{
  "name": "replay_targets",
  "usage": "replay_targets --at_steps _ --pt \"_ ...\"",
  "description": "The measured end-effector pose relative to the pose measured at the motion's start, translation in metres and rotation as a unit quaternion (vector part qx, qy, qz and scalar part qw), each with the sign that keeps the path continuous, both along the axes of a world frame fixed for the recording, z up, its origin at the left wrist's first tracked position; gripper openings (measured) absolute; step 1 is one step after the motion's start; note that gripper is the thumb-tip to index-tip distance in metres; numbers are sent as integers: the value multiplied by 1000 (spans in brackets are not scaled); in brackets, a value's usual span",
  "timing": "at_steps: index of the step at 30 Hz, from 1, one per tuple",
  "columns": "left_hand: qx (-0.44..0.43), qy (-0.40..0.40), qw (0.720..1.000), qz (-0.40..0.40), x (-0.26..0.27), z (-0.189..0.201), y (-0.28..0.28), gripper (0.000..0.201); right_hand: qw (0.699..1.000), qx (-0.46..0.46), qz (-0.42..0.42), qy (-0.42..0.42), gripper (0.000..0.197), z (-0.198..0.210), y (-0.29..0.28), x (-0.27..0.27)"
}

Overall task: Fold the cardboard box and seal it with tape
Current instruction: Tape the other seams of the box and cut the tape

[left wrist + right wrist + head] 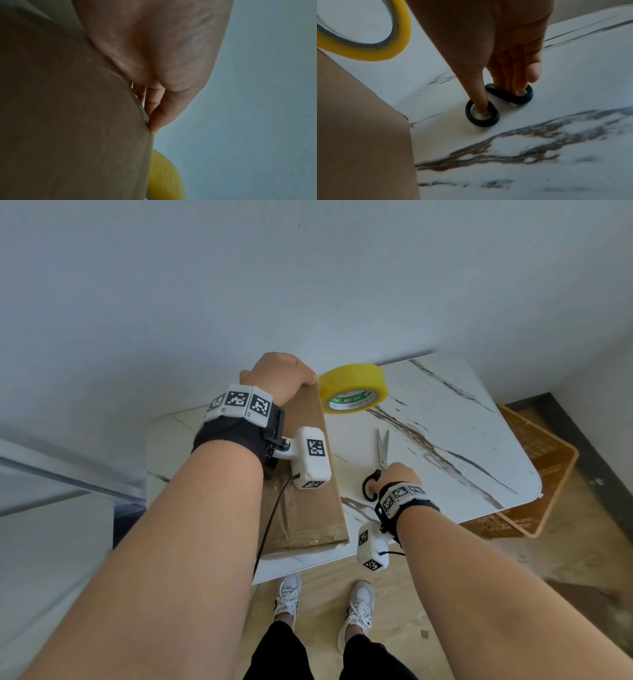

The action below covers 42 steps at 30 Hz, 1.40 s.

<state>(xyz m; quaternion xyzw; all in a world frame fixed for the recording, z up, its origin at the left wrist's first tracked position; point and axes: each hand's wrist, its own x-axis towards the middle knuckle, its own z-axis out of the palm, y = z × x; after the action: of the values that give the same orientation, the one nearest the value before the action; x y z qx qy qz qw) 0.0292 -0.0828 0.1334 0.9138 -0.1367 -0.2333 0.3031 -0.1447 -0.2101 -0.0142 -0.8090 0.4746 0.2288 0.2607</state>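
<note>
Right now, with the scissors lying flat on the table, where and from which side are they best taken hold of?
By the two black handle loops of the scissors, from above on the near side. They lie flat on the marble table with blades pointing away, loops nearest; the right hand already has thumb and fingers in them.

Brown cardboard box (pixel 305 474) stands beside raised yellow tape roll (pixel 352 388).

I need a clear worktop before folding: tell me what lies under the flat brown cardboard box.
The flat brown cardboard box rests on the white marble-patterned table, whose surface shows round its edges. Anything lying beneath the cardboard is covered.
</note>
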Motion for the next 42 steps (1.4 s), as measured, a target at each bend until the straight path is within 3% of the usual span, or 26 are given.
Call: replay_targets --at_steps 5,8,15,20,22,24,29,38,42 --pt "-16 -3 1000 -4 -4 3 3 9 997 55 -56 -15 28 17 -4 2" --pt "-25 -12 1000 -14 -6 5 4 15 987 116 -96 -49 25 39 -8 12" --pt "1 -49 999 -17 -8 10 7 10 941 161 -206 -217 23 90 -24 35" --pt "71 -117 990 -28 -16 18 5 16 909 220 -191 -299 33 122 -18 37" --pt "65 -111 991 -34 -17 18 6 17 898 254 -166 -319 42 134 -9 32" --pt "46 -83 995 -43 -17 16 9 17 884 308 -146 -319 48 144 -2 26" --pt "6 -52 998 -28 -19 9 14 23 851 413 -124 -298 44 158 5 11" --pt "28 -88 996 -8 -23 11 10 23 859 469 -58 -198 53 167 4 -13" --pt "36 -84 996 -9 -23 13 9 23 867 455 -44 -198 57 162 8 -8"
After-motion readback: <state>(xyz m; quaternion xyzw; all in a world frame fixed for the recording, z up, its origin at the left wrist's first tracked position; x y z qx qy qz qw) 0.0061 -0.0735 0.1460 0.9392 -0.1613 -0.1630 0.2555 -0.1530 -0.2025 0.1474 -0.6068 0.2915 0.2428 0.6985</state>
